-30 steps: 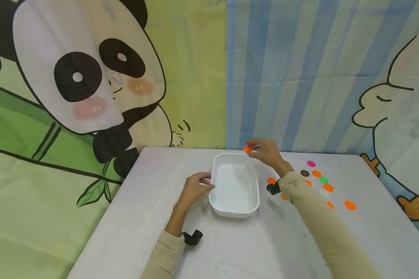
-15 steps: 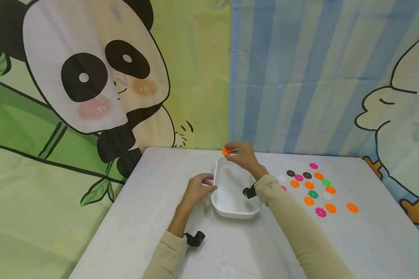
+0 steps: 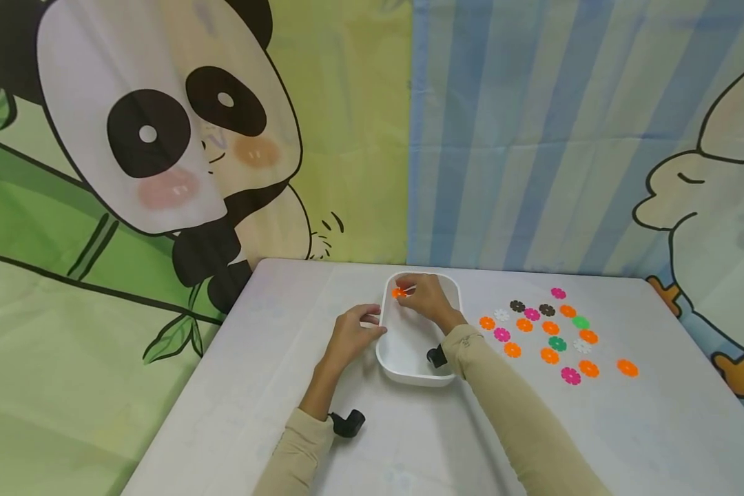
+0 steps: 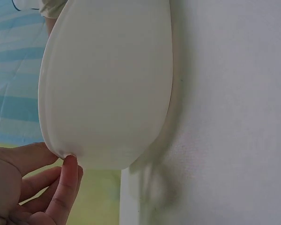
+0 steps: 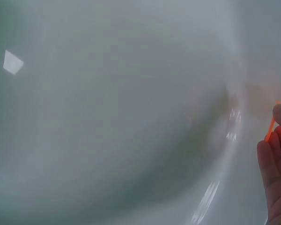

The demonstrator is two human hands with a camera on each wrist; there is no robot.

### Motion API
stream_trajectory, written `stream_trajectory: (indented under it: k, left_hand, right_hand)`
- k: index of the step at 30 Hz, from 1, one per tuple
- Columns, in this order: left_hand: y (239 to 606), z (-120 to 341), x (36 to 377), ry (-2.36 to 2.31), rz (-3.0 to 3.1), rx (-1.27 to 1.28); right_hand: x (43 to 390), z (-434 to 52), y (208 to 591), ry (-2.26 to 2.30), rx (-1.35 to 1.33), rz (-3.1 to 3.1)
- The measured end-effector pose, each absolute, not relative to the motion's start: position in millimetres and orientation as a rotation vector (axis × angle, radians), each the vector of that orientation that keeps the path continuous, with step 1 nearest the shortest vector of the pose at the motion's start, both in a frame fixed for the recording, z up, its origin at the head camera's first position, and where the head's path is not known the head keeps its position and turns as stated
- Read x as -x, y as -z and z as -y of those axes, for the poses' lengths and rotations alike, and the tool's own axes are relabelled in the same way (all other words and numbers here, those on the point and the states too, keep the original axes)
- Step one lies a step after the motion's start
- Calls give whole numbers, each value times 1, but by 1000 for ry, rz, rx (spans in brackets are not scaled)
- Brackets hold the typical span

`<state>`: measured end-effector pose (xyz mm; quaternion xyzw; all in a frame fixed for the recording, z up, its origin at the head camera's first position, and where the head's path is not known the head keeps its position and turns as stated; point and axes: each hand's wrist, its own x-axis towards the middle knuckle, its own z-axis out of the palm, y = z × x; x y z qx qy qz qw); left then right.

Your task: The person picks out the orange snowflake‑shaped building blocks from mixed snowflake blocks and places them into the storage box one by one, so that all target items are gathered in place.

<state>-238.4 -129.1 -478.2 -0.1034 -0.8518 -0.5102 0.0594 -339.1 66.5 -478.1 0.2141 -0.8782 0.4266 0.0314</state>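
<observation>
A white rectangular plastic basin (image 3: pixel 412 344) sits on the table. My left hand (image 3: pixel 351 337) is at its left side, and in the left wrist view the thumb and a finger of that hand (image 4: pixel 42 187) pinch the basin's rim (image 4: pixel 46 117). Over the far part of the basin, my right hand (image 3: pixel 428 300) holds an orange flower-shaped disc (image 3: pixel 399 293) between thumb and fingers. Up close in the right wrist view, the disc (image 5: pixel 271 127) shows edge-on in the fingertips, against the basin's pale glossy inside.
Right of the basin lie several flower-shaped discs: orange ones (image 3: pixel 550 356), pink ones (image 3: pixel 570 375), dark brown ones (image 3: pixel 547 310), green ones (image 3: pixel 556 344) and white ones (image 3: pixel 582 346). A printed curtain (image 3: pixel 521 138) hangs behind the white table (image 3: pixel 273 331).
My right hand has carried the orange disc leftward from beyond the basin's right rim, then lowered it inside the far end. The left hand keeps its place on the rim.
</observation>
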Motion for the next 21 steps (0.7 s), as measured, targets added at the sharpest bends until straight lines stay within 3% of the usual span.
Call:
stream_trajectory:
  k: [21]
  left_hand:
    - [482, 127, 239, 1824, 2371, 390]
  right_hand:
    - [350, -64, 499, -1060, -774, 2767]
